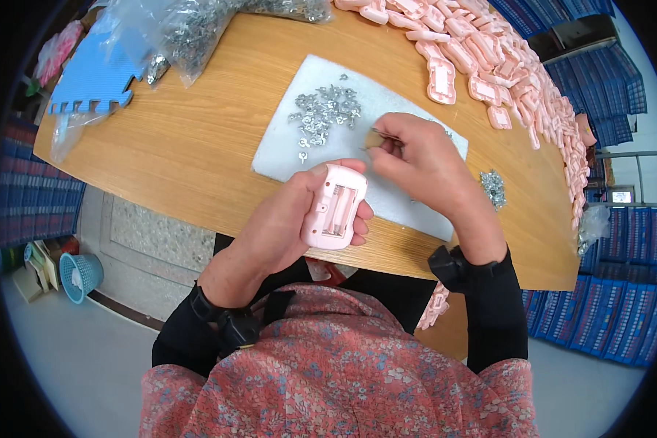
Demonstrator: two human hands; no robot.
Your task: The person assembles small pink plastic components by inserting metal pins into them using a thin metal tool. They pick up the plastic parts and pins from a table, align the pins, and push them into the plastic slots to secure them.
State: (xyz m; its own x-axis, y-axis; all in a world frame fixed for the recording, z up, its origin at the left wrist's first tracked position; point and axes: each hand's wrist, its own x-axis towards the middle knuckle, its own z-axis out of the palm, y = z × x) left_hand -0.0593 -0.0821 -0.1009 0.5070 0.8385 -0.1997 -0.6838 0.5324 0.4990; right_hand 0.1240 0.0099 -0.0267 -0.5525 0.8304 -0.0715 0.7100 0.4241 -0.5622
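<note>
My left hand (288, 212) is closed around a pale pink plastic casing (315, 228) near the front edge of the table. Its open battery compartment faces up, and thin metal springs show at the ends. Above and to the right of the casing, my right hand (434, 164) is pinched over a white foam sheet (281, 142). A tan covering (373, 139) shows at its fingertips; whatever they hold is too small to make out. On the foam lies a loose heap of small silvery metal contact pieces (328, 109).
A large heap of pink casings (482, 51) covers the table's back right. Small metal parts (493, 188) lie right of the foam. Plastic bags of metal parts (190, 36) and a blue foam mat (98, 73) are at back left. Blue stacks (591, 314) and a basket (80, 276) stand around.
</note>
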